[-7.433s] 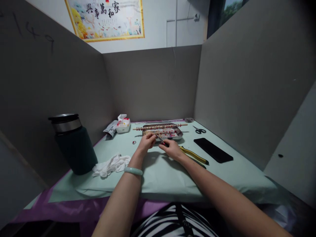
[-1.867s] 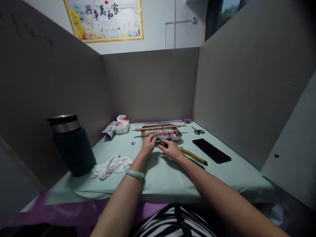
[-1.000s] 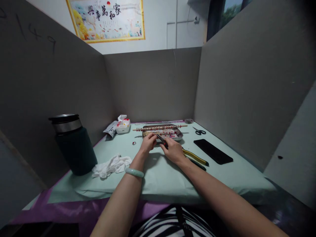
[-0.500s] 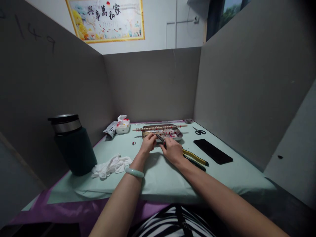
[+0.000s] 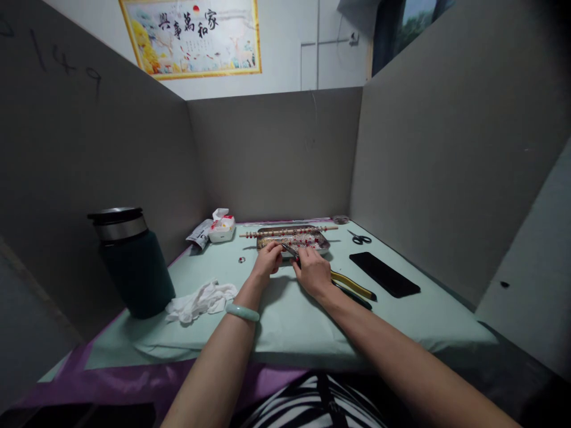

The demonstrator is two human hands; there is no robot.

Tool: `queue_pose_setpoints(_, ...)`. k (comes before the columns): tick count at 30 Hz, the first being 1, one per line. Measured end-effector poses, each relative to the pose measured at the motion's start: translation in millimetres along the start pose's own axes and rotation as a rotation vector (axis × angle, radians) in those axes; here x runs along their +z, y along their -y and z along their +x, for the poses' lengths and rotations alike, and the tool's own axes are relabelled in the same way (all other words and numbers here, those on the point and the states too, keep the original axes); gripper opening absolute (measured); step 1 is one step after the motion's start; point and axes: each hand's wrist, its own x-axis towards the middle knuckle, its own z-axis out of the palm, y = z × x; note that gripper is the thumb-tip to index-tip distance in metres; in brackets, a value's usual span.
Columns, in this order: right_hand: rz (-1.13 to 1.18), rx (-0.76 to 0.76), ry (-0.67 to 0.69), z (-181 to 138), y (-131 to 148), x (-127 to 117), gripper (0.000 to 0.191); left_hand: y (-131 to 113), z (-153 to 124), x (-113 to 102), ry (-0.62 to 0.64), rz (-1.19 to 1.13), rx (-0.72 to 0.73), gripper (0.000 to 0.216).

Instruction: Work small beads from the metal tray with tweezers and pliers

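My right hand [image 5: 314,272] is closed around a pair of pliers [image 5: 352,285] with yellow and dark handles, whose jaws point left. At the jaw tips my left hand [image 5: 269,259] pinches something too small to make out. A green bangle [image 5: 242,312] circles my left wrist. Just beyond both hands lies a metal tray [image 5: 325,243] of small red, gold and clear beads. Across the tray rests a wooden stick [image 5: 289,232] strung with small beaded rings. One more beaded ring [image 5: 241,260] lies on the cloth, left of my left hand.
A dark green bottle [image 5: 136,267] stands at the left, with crumpled white tissue [image 5: 201,301] beside it. A tissue pack [image 5: 222,228] and a small packet [image 5: 200,233] sit at the back left. On the right lie scissors [image 5: 360,238] and a black phone [image 5: 384,274]. Grey partitions [image 5: 276,154] enclose the table.
My right hand has shifted very slightly with the pliers. My left hand stays at the jaw tips, and the other things lie where they were.
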Motion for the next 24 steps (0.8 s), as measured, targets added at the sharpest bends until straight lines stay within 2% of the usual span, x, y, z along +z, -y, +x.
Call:
queue_pose_setpoints(6, 0.119, -0.004, 0.025, -1.0, 0.2, 2.1, 0.023, -0.1, -2.2, -1.3, 0.077, -0.07, -0.026, 0.017)
queue_pose_setpoints(13, 0.154, 0.012, 0.069, -0.2, -1.8, 3.4, 0.023, -2.3, -1.7, 1.0, -0.016, 0.088, 0.008, 0.016)
queue_pose_setpoints(19, 0.138, 0.005, 0.028, -1.1, -0.9, 0.0, 0.022, -2.7, -2.8, 2.6, 0.002, 0.049, 0.026, 0.018)
queue_pose_setpoints(24, 0.123, 0.022, 0.044, -1.3, 0.6, -0.4, 0.022, -1.3, -3.3, 3.7, -0.003, 0.048, 0.033, 0.017)
